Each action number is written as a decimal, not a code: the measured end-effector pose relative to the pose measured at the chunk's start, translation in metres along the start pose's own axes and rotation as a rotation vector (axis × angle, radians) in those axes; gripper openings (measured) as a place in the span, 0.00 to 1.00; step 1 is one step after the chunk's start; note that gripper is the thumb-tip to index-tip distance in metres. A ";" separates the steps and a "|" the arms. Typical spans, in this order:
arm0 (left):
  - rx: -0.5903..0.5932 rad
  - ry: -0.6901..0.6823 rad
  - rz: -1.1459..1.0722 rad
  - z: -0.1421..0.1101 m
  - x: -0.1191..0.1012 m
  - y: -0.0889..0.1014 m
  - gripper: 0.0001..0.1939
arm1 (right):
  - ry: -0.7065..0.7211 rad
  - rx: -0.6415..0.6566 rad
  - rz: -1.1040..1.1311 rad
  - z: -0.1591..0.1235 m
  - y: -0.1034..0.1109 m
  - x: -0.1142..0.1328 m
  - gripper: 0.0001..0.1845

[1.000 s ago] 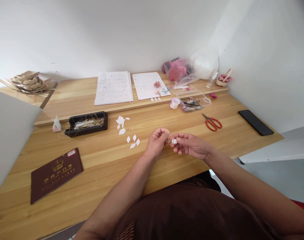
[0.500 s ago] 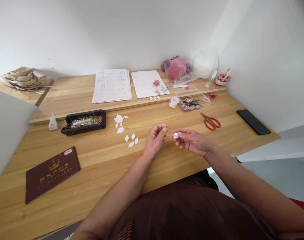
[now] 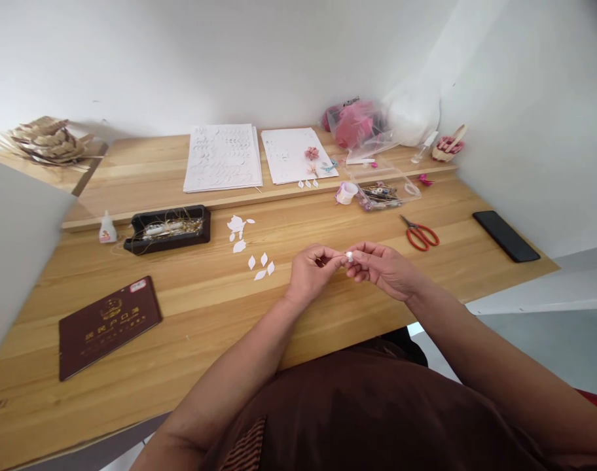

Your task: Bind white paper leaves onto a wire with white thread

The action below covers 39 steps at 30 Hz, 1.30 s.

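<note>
Above the middle of the desk, my right hand point(image 3: 383, 267) is closed on a small shiny white spool point(image 3: 349, 256), held between thumb and fingers. Thin thread runs from the spool to my left hand point(image 3: 314, 269), whose thumb and forefinger pinch it right beside the spool. The fingertips of both hands nearly meet, and the thread between them is mostly hidden. Left of my left hand lie several white leaf-shaped cut-outs point(image 3: 260, 275). Beyond them sits a cluster of white petal-shaped pieces point(image 3: 236, 224). Red-handled scissors point(image 3: 420, 233) rest beyond my right hand.
A black tray point(image 3: 168, 229) of wires and a glue bottle point(image 3: 107, 229) stand left; a maroon booklet point(image 3: 109, 327) lies nearer. Paper sheets point(image 3: 222, 160) are on the raised shelf. A white tape roll point(image 3: 346, 193), a clear box point(image 3: 381, 195) and a phone point(image 3: 505, 236) are right.
My hands moved apart, with thread showing between them, then came together again; my left fingers are now at the spool. The whole view has shifted slightly with my head.
</note>
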<state>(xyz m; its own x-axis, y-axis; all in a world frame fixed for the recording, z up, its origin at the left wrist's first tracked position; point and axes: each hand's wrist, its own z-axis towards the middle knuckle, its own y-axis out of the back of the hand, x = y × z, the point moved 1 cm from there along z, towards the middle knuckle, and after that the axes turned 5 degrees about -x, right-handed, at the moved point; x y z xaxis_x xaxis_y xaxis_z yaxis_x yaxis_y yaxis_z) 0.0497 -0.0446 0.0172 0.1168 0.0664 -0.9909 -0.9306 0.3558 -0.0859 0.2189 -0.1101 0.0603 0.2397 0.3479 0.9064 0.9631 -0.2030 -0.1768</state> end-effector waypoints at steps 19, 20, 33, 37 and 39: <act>0.117 0.126 -0.246 0.001 -0.011 0.002 0.11 | 0.048 -0.017 -0.189 -0.005 -0.007 0.007 0.20; 0.116 0.153 -0.275 0.001 -0.011 0.001 0.11 | 0.043 -0.006 -0.194 -0.005 -0.007 0.007 0.20; 0.157 0.345 -0.428 0.001 -0.004 0.000 0.12 | 0.121 -0.068 -0.193 -0.005 -0.007 0.009 0.21; 0.188 0.361 -0.420 0.000 -0.005 -0.001 0.13 | 0.105 -0.095 -0.091 -0.004 -0.005 0.009 0.21; 0.194 0.379 -0.403 0.000 -0.003 -0.001 0.14 | 0.133 -0.102 -0.130 -0.006 -0.005 0.012 0.20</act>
<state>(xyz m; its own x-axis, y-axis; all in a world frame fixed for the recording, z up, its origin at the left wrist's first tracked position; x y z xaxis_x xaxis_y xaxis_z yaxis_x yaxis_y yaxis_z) 0.0505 -0.0448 0.0199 0.2828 -0.4351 -0.8548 -0.7535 0.4507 -0.4787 0.2168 -0.1100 0.0746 0.0892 0.2544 0.9630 0.9658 -0.2586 -0.0212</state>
